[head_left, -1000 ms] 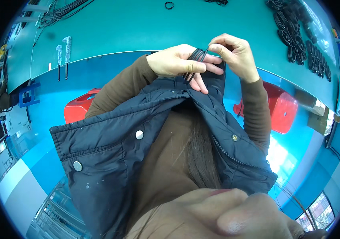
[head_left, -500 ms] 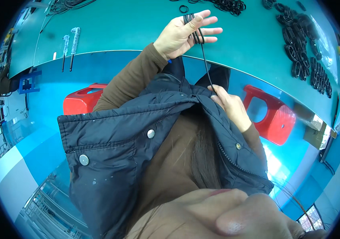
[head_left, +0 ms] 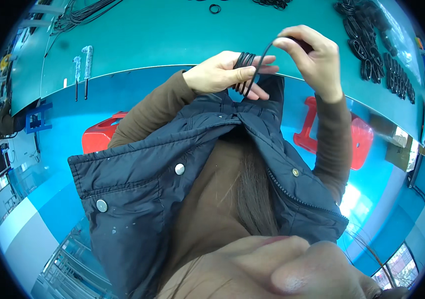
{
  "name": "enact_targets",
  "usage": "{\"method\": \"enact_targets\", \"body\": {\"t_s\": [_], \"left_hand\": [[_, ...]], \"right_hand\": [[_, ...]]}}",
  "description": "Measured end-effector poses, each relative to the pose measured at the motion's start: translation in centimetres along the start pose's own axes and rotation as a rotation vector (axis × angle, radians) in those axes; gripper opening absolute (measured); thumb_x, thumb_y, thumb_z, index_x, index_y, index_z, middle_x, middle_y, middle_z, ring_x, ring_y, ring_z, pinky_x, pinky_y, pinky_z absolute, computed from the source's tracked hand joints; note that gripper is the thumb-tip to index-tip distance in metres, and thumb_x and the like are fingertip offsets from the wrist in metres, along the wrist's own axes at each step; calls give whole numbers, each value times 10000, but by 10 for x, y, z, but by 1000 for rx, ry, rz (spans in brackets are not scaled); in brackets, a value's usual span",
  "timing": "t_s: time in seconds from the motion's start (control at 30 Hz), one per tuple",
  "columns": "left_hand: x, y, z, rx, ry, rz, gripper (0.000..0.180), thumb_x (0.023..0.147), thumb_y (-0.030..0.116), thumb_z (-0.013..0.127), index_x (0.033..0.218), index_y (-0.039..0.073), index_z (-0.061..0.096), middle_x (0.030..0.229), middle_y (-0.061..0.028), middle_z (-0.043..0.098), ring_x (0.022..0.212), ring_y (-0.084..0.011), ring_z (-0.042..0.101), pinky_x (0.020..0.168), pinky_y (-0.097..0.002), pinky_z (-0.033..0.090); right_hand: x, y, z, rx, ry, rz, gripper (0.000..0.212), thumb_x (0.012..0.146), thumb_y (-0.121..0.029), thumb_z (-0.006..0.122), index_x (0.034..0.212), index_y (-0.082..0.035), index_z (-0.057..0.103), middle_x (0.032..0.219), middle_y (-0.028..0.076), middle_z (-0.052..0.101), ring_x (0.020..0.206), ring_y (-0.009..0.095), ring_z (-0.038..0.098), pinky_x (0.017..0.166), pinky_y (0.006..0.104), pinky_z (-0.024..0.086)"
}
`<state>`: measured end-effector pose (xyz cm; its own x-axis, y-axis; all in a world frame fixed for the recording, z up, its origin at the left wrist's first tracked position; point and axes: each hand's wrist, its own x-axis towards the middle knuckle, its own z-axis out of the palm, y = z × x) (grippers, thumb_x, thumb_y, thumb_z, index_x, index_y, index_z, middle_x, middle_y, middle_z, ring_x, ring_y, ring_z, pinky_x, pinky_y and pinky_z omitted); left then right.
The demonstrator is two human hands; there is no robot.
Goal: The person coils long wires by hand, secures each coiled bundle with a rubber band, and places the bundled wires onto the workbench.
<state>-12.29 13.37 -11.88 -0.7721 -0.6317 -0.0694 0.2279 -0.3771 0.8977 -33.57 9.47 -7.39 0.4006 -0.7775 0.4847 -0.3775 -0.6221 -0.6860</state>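
"Since half a second ago, what's moved in the head view?"

"Both hands. The right hand [head_left: 318,59] has swung up from low by the dark jacket [head_left: 128,182] and is now raised over the green table [head_left: 162,42]. The left hand [head_left: 217,74] has drawn back toward the table's near edge."

"And the black cable [head_left: 243,60]?"

"It's wound in several loops around the left hand's fingers. From those loops one strand arcs up to the right hand."

"How are the fingers set?"

"On the left, they're stretched out and spread, the thumb lying by the loops. On the right, thumb and forefinger pinch the strand; the other fingers are curled, and I can't tell what lies under them."

"What's around them?"

"Farther back on the table, a small black ring [head_left: 215,8] and a dark cable pile [head_left: 272,3]. At the right, coiled cable bundles [head_left: 357,48]; at the left, loose cables [head_left: 79,19] and two tools with wrapped tops [head_left: 87,62]. Below the table, a red stool [head_left: 97,138] on the left and another red stool [head_left: 362,141] on the right, partly behind the forearm."
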Motion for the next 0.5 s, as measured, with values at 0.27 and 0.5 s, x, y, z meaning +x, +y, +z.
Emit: {"method": "enact_targets", "body": {"t_s": [0.27, 0.5], "left_hand": [[-3, -5, 1, -316, -127, 42, 699, 947, 430, 432, 1399, -65, 233, 1354, -322, 366, 909, -355, 658, 827, -348, 532], [3, 4, -1, -198, -7, 194, 594, 963, 287, 467, 1399, -53, 249, 1377, -288, 359, 939, -341, 650, 782, -317, 551]], "right_hand": [[-27, 31, 34, 126, 0, 271, 149, 854, -176, 647, 866, -34, 690, 671, 43, 633, 597, 80, 539, 538, 227, 425], [-57, 26, 43, 15, 5, 380, 135, 880, -127, 573, 933, -29, 648, 698, 124, 616, 577, 201, 579, 552, 291, 457]]}}
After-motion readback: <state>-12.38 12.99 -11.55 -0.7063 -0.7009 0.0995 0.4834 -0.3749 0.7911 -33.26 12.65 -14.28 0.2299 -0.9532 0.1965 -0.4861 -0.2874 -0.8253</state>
